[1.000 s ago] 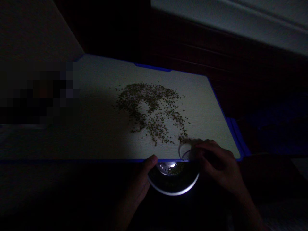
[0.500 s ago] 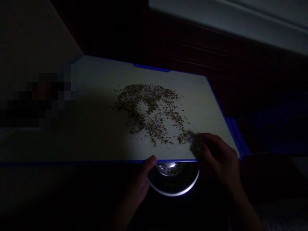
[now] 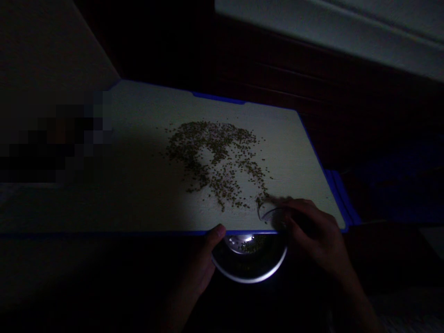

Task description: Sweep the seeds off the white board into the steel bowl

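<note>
The scene is very dark. A white board with a blue rim carries a scatter of small greenish grains. Just below the board's near edge sits a shiny metal bowl with some grains in it. My left hand grips the bowl's left rim, thumb resting at the board's edge. My right hand is closed on a small clear cup-like piece at the board's near edge, right by the nearest grains and just above the bowl.
A pale wall or ledge runs along the top right. A dark blue shape lies beyond the board's right edge. A blurred-out patch covers the left side. Everything else is in darkness.
My right hand reached out over the grains half a second ago, then drew back toward the board's near edge with the clear piece. My left hand and the bowl stayed still.
</note>
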A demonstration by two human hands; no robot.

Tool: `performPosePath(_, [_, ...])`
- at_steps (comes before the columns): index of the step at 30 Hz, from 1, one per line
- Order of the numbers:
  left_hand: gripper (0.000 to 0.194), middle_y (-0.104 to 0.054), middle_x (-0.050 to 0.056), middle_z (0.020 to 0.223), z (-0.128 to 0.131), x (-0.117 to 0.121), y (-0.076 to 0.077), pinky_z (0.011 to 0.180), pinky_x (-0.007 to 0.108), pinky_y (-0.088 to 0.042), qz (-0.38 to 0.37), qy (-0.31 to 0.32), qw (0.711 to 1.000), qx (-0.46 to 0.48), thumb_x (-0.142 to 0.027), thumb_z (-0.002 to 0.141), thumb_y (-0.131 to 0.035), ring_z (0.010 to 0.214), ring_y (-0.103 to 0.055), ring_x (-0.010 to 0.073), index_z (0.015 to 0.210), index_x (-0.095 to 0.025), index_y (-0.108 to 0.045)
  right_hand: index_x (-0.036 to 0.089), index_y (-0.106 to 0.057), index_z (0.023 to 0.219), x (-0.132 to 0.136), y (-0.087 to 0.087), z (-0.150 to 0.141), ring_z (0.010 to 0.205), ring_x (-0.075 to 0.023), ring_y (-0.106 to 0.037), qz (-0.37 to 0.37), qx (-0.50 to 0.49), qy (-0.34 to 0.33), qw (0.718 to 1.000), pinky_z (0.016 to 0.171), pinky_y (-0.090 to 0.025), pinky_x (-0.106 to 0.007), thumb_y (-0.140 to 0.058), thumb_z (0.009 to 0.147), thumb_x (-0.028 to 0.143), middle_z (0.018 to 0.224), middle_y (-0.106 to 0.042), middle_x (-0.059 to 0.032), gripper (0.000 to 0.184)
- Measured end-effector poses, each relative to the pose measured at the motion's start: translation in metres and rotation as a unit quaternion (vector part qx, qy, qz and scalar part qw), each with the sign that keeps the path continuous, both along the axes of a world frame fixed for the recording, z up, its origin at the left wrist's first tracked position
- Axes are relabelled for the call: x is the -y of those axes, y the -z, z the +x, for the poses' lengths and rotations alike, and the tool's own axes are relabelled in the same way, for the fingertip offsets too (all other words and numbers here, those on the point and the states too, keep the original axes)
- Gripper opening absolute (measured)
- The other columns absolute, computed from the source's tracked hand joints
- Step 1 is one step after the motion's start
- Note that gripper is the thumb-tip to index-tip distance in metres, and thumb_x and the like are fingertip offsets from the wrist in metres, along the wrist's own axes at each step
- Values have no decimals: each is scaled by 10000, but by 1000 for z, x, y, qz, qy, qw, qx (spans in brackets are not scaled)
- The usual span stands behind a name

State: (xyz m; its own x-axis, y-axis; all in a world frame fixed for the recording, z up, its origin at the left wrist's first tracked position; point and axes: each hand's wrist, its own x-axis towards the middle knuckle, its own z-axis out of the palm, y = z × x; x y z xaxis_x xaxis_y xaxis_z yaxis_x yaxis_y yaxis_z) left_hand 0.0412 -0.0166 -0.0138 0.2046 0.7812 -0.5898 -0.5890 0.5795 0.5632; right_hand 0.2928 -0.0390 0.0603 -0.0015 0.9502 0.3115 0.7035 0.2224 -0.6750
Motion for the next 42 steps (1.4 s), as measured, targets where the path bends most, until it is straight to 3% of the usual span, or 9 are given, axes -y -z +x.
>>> performPosePath(4, [529, -853, 151, 1203, 0, 0, -1, 1183, 538, -515, 7, -6, 1000, -10, -415, 714, -965, 1341, -687, 423, 1150, -156, -815, 280, -754, 1237, 0, 1, 1, 1014, -257, -749, -1, -3, -14, 1000, 859, -598, -429, -691, 974, 276, 1111, -825, -61, 270])
performPosePath(10, [509, -850, 173, 1197, 2, -1, -2, 1181, 541, -515, 6, -2, 1000, 0, -425, 670, -983, 1349, -674, 451, 1063, -143, -823, 295, -746, 1270, 1, 2, 1, 1001, -268, -714, -13, -10, -36, 999, 871, -577, -469, -698, 954, 258, 1007, -799, -42, 321])
performPosePath(20, [534, -859, 168, 1156, -1, 2, -1, 1167, 537, -532, 0, 0, 1000, -5, -399, 724, -954, 1325, -692, 445, 1174, -144, -817, 333, -770, 1245, 2, 1, 1, 1111, -296, -728, -12, -30, -47, 998, 958, -603, -533, -728, 948, 280, 958, -802, -28, 304])
performPosePath(22, [570, -858, 163, 1165, -1, 2, -1, 1160, 528, -539, 1, -1, 1000, -6, -383, 732, -950, 1320, -698, 435, 1231, -150, -801, 333, -781, 1208, 2, 1, 2, 1066, -285, -752, -8, -46, -21, 999, 916, -632, -501, -726, 951, 289, 990, -814, -29, 267])
performPosePath(26, [669, -853, 151, 1194, -1, 1, -1, 1170, 523, -530, 12, -7, 1000, -1, -361, 721, -955, 1325, -698, 421, 1328, -162, -757, 317, -784, 1160, 3, 6, 6, 951, -249, -796, 38, -97, 137, 985, 818, -672, -424, -745, 952, 357, 1092, -835, -34, 215])
performPosePath(28, [673, -854, 151, 1188, 0, 0, -1, 1178, 525, -522, 11, -9, 1000, -3, -356, 722, -955, 1339, -689, 419, 1331, -155, -752, 309, -784, 1158, 2, 9, 7, 978, -256, -798, 51, -91, 181, 978, 837, -671, -423, -756, 945, 377, 1121, -834, -42, 226])
performPosePath(36, [654, -851, 140, 1213, 1, 1, -7, 1174, 506, -529, 6, -16, 1000, -6, -340, 745, -937, 1328, -701, 396, 1340, -149, -744, 285, -784, 1160, 0, 9, 3, 1016, -255, -781, 27, -34, 159, 986, 820, -638, -407, -711, 964, 353, 1139, -824, -57, 220])
performPosePath(42, [644, -854, 166, 1174, 1, 1, -7, 1160, 519, -538, 9, -3, 1000, -4, -391, 728, -951, 1305, -709, 425, 1291, -138, -768, 294, -795, 1138, 1, 6, 3, 993, -246, -781, 20, -34, 138, 990, 807, -640, -404, -710, 962, 356, 1115, -824, -52, 205])
